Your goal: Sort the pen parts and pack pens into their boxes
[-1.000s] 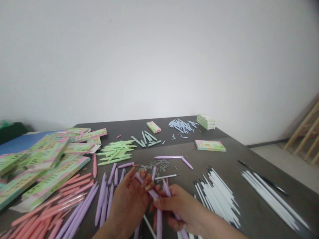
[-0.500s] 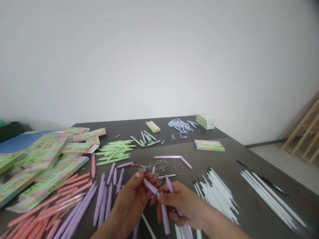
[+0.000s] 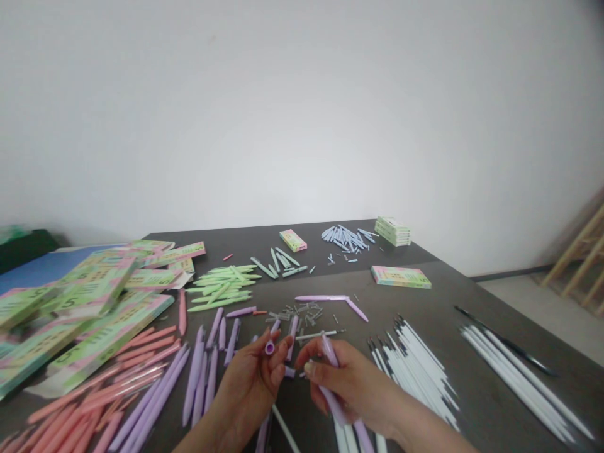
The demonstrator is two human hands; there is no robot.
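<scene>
My left hand (image 3: pixel 252 377) is closed around a purple pen barrel (image 3: pixel 269 348), whose hollow end faces me. Just to its right, my right hand (image 3: pixel 337 377) grips a slanting purple pen piece (image 3: pixel 330 350) that runs through the palm. Its thumb and forefinger pinch together near a small part that I cannot make out. Beyond the fingers lie small clear plastic pieces (image 3: pixel 309 313) and a single white refill (image 3: pixel 321 335). Loose purple barrels (image 3: pixel 201 371) rest left of my left hand. White refills (image 3: pixel 418 365) with dark tips lie right of my right hand.
Red pen parts (image 3: pixel 89 402) and a pile of pen boxes (image 3: pixel 101 283) spread over the left side. Green pens (image 3: pixel 224 286), blue pens (image 3: pixel 344 237) and stacked boxes (image 3: pixel 392 231) sit farther back. More white refills (image 3: pixel 523 384) lie at right.
The purple pieces that met between my hands are now apart. The left barrel has turned its hollow end toward me, and the lower purple piece below my right thumb no longer shows there.
</scene>
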